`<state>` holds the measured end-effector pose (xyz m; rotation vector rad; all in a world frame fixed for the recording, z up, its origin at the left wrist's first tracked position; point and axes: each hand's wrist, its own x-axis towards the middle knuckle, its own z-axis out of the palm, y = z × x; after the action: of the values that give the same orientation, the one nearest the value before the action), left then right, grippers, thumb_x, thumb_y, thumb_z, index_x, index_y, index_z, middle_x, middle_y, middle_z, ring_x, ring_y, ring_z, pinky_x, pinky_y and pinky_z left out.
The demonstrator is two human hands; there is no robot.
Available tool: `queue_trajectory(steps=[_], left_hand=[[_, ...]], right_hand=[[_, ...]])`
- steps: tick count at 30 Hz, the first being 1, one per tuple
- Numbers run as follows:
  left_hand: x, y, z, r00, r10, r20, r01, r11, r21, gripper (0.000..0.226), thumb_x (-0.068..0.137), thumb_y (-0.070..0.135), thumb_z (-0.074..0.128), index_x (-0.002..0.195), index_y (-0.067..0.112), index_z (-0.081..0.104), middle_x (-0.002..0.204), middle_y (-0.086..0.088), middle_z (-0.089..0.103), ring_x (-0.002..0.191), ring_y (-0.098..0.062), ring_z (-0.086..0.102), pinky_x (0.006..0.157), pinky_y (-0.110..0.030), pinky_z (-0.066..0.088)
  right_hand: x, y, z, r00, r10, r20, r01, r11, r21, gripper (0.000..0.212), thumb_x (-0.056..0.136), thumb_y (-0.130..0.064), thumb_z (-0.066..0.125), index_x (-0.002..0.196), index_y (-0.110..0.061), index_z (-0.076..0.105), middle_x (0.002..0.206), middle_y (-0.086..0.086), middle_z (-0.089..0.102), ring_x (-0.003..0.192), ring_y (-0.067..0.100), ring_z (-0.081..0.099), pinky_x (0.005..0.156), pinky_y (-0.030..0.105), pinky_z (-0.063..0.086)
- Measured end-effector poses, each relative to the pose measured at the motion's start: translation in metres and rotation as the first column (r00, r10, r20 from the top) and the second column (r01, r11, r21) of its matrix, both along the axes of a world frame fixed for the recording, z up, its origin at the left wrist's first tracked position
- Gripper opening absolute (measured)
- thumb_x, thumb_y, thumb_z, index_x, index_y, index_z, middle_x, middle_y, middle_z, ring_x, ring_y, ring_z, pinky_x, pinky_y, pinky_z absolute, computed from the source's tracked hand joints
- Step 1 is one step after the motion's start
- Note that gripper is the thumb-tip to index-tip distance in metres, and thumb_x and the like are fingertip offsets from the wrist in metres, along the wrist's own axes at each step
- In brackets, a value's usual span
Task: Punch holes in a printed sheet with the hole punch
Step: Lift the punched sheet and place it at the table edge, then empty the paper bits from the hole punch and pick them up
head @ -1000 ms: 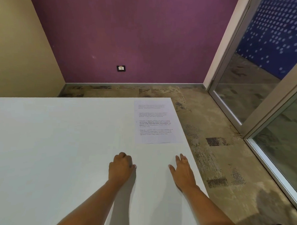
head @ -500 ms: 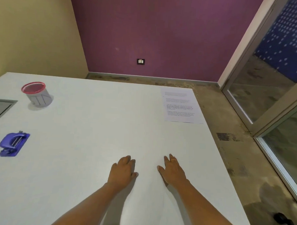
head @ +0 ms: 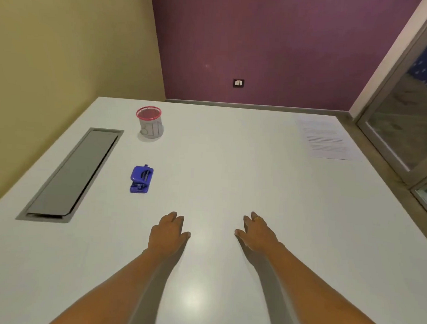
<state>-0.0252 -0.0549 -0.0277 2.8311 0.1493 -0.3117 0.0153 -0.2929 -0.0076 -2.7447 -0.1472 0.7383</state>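
A blue hole punch point(head: 141, 178) sits on the white table point(head: 231, 175), left of centre. The printed sheet point(head: 327, 140) lies flat at the far right corner of the table. My left hand point(head: 168, 232) rests palm down on the table, below and to the right of the punch, holding nothing. My right hand point(head: 257, 233), with a ring on one finger, also lies flat and apart from the sheet, fingers spread.
A grey mesh cup with a red rim point(head: 150, 122) stands beyond the punch. A grey cable hatch point(head: 72, 175) is set into the table at the left. Glass doors point(head: 409, 126) stand to the right, past the table edge.
The view has swung left, bringing the punch, cup and cable hatch into sight and shifting the sheet to the far right. Both hands stay flat on the table.
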Motion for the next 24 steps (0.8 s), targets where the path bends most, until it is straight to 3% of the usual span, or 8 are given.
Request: queue_trajectory(steps=[7,9,12,14,16,18,23,24], left_hand=[[-0.026,0.11,0.004,0.986,0.124,-0.108,-0.129,0.991,-0.039,0.046,0.088,0.04,0.052,0.125,0.013,0.05,0.148,-0.004,0.033,0.137,-0.021,0.03,0.104,-0.041,0.036],[-0.029,0.136,0.007,0.982,0.154,-0.107,-0.162,0.985,-0.067,0.039,0.087,0.038,0.055,0.112,0.008,0.057,0.137,-0.006,0.044,0.129,-0.023,0.04,0.101,-0.04,0.04],[-0.026,0.158,0.013,0.968,0.229,-0.105,-0.244,0.957,-0.158,0.026,0.084,0.033,0.058,0.076,0.009,0.053,0.097,-0.007,0.055,0.097,-0.025,0.055,0.078,-0.03,0.042],[-0.02,0.165,0.017,0.951,0.284,-0.122,-0.306,0.923,-0.234,0.024,0.085,0.032,0.059,0.076,0.01,0.055,0.093,-0.01,0.059,0.094,-0.028,0.057,0.073,-0.028,0.037],[-0.01,0.169,0.02,0.927,0.352,-0.128,-0.374,0.872,-0.317,0.029,0.086,0.033,0.06,0.101,0.008,0.065,0.113,-0.013,0.064,0.11,-0.028,0.056,0.084,-0.03,0.04],[0.004,0.171,0.026,0.893,0.429,-0.14,-0.446,0.796,-0.408,0.04,0.086,0.033,0.061,0.116,0.006,0.062,0.12,-0.013,0.063,0.113,-0.029,0.056,0.092,-0.032,0.041],[0.047,0.181,0.038,0.803,0.565,-0.188,-0.528,0.53,-0.663,0.03,0.084,0.025,0.065,0.102,0.001,0.066,0.094,-0.016,0.066,0.079,-0.028,0.061,0.072,-0.038,0.053],[0.056,0.183,0.04,0.796,0.575,-0.19,-0.532,0.514,-0.673,0.03,0.084,0.024,0.065,0.103,0.0,0.065,0.092,-0.015,0.064,0.076,-0.027,0.06,0.069,-0.037,0.053]], right_hand=[[-0.019,0.083,0.0,0.998,0.061,0.012,-0.061,0.998,0.006,0.062,0.094,-0.043,0.041,0.144,-0.011,0.024,0.159,0.008,0.006,0.147,0.021,0.004,0.114,0.041,0.024],[-0.023,0.101,0.0,0.997,0.081,0.012,-0.081,0.997,0.01,0.062,0.094,-0.043,0.042,0.144,-0.01,0.026,0.159,0.007,0.006,0.146,0.021,0.006,0.113,0.04,0.026],[-0.023,0.117,0.002,0.994,0.107,0.021,-0.107,0.994,0.003,0.06,0.094,-0.042,0.044,0.142,-0.009,0.028,0.158,0.007,0.009,0.146,0.021,0.01,0.112,0.04,0.027],[-0.019,0.123,0.003,0.992,0.123,0.005,-0.123,0.992,-0.001,0.06,0.093,-0.042,0.045,0.141,-0.008,0.03,0.157,0.008,0.01,0.145,0.022,0.011,0.112,0.04,0.027],[-0.014,0.126,0.004,0.991,0.132,-0.023,-0.132,0.991,0.003,0.059,0.093,-0.042,0.045,0.14,-0.008,0.032,0.158,0.009,0.009,0.146,0.022,0.009,0.112,0.04,0.026],[-0.008,0.128,0.004,0.99,0.139,-0.03,-0.139,0.99,0.011,0.058,0.093,-0.042,0.046,0.137,-0.007,0.035,0.158,0.008,0.01,0.146,0.021,0.009,0.111,0.039,0.026],[0.006,0.134,-0.002,0.993,0.12,0.005,-0.12,0.991,0.062,0.055,0.092,-0.04,0.048,0.134,-0.005,0.04,0.157,0.008,0.014,0.145,0.02,0.011,0.111,0.039,0.028],[0.008,0.135,-0.004,0.992,0.125,0.02,-0.126,0.99,0.065,0.057,0.093,-0.04,0.047,0.136,-0.006,0.037,0.157,0.007,0.013,0.146,0.02,0.01,0.112,0.039,0.027]])
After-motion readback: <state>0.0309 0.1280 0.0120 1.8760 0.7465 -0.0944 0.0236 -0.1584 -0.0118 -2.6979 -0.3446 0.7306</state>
